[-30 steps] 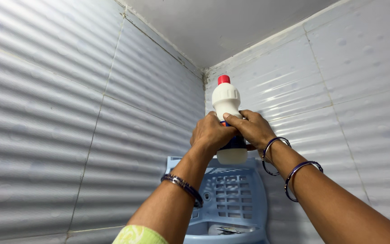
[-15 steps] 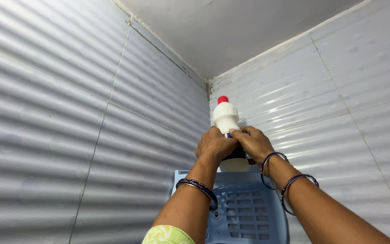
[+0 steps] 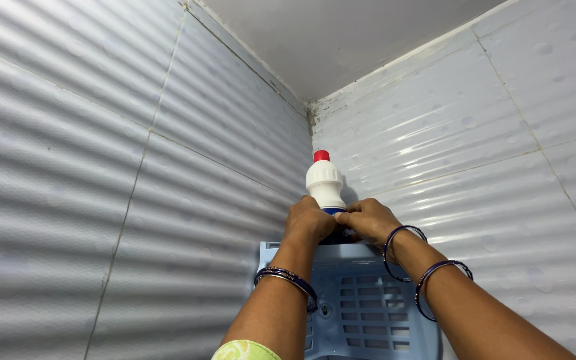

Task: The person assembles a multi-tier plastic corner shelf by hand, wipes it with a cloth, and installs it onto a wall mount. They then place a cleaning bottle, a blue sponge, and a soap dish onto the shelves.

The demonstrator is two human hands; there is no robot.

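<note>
Hands clasp a white bottle (image 3: 325, 184) with red cap: left hand (image 3: 309, 222) and right hand (image 3: 367, 221) pressed around its base, upright atop a pale blue corner rack (image 3: 368, 303) between ribbed wall tiles (image 3: 101, 173). Since earlier, bottle sits lower, nearer the rack.

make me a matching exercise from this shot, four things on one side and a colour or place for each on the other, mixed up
Things:
1. bottle cap
2. corner shelf
3. left hand
4. right hand

Descriptions:
A. light blue, slotted, set in the wall corner
B. red, at the very top
C. on the bottle's left side, one stack of dark bangles at the wrist
D. on the bottle's right side, two separate dark bangles on the forearm

Pairs: 1-B, 2-A, 3-C, 4-D
</note>
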